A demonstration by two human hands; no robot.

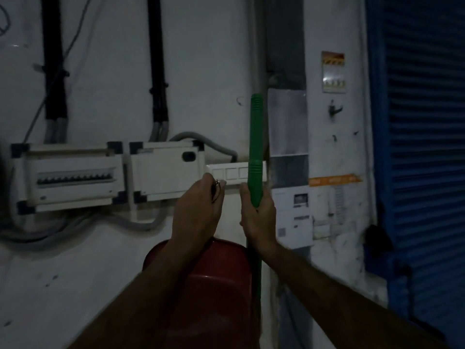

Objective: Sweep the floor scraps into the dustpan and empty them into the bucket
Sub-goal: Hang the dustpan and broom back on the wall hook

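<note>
Two hands busy in dim light: right hand (pixel 258 217) gripping green handle (pixel 255 147); left hand (pixel 201 210) reaching switch panel (pixel 232 172), fingers relaxed, something thin dangling. Red bucket (pixel 214 285) sitting below arms. Risk: handle slipping, knocking switches; dustpan unseen.

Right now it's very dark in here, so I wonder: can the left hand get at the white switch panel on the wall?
Probably yes: the left hand is already at the switch panel, fingertips by its lower left corner, nothing between them.

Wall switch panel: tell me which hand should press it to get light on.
Left. The left hand already reaches up to the switch panel's edge, fingertips by the switches, though it pinches something small. The right hand grips the green handle.
</note>
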